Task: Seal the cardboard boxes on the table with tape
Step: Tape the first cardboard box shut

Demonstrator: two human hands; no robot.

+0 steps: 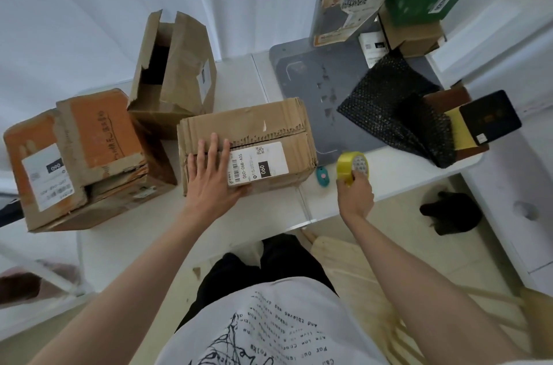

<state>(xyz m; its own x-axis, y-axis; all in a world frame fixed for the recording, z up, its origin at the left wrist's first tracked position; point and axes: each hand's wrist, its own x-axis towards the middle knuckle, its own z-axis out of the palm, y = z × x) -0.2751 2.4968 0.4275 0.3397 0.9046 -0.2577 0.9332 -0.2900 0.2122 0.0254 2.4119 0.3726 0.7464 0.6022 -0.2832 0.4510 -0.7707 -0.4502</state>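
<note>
The left hand (209,176) presses flat, fingers straight, steadying the box (248,146); right hand (354,191) fingers clamp the tape roll (353,168), ready.

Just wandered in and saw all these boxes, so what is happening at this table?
A person is getting ready to tape up cardboard boxes. Their left hand presses flat on the closed flaps of the middle box, whose seam shows no tape yet. Their right hand grips a yellow tape roll just right of that box. A torn orange box and an open tall box wait to the left.
</note>
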